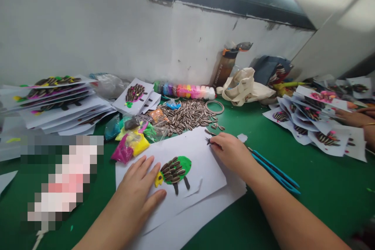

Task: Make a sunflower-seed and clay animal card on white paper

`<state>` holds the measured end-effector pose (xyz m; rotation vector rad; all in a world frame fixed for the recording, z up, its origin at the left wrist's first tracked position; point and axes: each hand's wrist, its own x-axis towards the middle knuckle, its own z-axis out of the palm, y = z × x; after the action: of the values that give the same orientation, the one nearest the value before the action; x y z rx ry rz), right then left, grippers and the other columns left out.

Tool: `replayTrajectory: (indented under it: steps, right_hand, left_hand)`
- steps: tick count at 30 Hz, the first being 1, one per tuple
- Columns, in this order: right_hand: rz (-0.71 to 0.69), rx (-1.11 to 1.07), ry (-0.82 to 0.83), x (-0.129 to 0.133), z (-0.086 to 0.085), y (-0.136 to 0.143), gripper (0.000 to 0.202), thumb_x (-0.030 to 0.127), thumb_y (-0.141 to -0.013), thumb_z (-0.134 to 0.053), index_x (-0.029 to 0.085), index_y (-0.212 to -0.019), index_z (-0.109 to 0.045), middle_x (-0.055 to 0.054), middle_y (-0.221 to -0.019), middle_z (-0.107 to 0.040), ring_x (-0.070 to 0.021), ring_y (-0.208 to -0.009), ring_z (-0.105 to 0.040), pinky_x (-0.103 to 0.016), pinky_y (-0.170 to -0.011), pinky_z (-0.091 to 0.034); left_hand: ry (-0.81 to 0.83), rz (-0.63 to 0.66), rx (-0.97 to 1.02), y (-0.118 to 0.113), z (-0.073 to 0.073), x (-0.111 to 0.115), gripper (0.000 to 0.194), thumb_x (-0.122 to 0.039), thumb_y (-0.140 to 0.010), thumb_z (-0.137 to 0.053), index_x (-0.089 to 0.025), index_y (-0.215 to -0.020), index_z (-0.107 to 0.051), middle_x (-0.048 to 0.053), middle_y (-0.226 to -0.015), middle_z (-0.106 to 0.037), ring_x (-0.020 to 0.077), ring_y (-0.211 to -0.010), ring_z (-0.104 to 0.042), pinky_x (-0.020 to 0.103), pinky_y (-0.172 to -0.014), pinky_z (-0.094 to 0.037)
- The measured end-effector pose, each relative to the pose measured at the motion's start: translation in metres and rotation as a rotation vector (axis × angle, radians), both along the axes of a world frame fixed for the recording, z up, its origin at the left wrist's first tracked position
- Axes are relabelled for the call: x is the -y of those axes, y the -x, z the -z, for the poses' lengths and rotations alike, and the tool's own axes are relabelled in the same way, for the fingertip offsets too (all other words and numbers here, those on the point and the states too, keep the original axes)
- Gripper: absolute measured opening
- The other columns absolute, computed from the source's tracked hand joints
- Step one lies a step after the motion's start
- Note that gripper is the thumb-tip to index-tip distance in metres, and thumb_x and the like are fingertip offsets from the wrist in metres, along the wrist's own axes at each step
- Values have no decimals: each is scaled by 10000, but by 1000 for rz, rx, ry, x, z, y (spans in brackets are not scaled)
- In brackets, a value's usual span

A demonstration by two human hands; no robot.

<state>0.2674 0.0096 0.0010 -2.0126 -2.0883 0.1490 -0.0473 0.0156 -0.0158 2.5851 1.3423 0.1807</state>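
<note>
White paper sheets (202, 203) lie stacked in front of me. On the top one is a clay animal picture (185, 164) with a green body, yellow head and dark legs, its left part covered with striped sunflower seeds (171, 170). My left hand (140, 187) rests flat on the paper beside the yellow head, fingers spread. Near the sheet's upper right edge, my right hand (225, 146) pinches a sunflower seed (208, 140) between thumb and fingertips. Just beyond the paper spreads a heap of loose sunflower seeds (190, 115).
Bags of coloured clay (131, 144) sit left of the seeds. A blue tool (275, 172) lies right of my forearm. Finished pictures are stacked at left (64, 113) and right (304, 113), where another person's hand (354, 119) shows. A bottle (225, 66) and cloth bag (243, 86) stand by the wall.
</note>
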Motion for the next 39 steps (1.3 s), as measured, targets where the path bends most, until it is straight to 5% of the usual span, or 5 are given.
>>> replayTrajectory:
  steps: [6, 18, 31, 39]
  right_hand:
    - [-68, 228, 11, 3, 0, 13, 259, 140, -907, -489, 189, -719, -659, -73, -789, -628, -188, -738, -552, -292, -627, -327]
    - [61, 10, 42, 0, -13, -14, 244, 171, -920, -493, 215, -974, -727, -49, -963, -677, -171, -864, -622, -258, -716, -407]
    - [84, 71, 49, -2, -14, -22, 183, 170, -871, -521, 219, -899, -695, -39, -903, -686, -179, -844, -613, -260, -682, -384]
    - [242, 134, 25, -13, -4, -40, 187, 188, -876, -525, 205, -886, -711, -58, -866, -687, -191, -839, -617, -272, -684, -383]
  left_hand:
    - [15, -10, 14, -1, 0, 0, 540, -473, -867, -539, -191, -1325, -589, 131, -1456, -488, 381, -1350, -414, 533, -1062, -419]
    - [-31, 11, -12, 1, 2, -2, 546, -500, -875, -523, -192, -1320, -597, 126, -1441, -507, 380, -1340, -430, 525, -1053, -434]
    - [-48, 5, 0, 4, 5, -2, 536, -509, -869, -535, -219, -1315, -603, 104, -1444, -509, 370, -1336, -439, 506, -1059, -436]
    - [-53, 10, -26, 2, 2, -2, 542, -504, -873, -523, -199, -1313, -605, 124, -1439, -508, 379, -1332, -443, 522, -1053, -434]
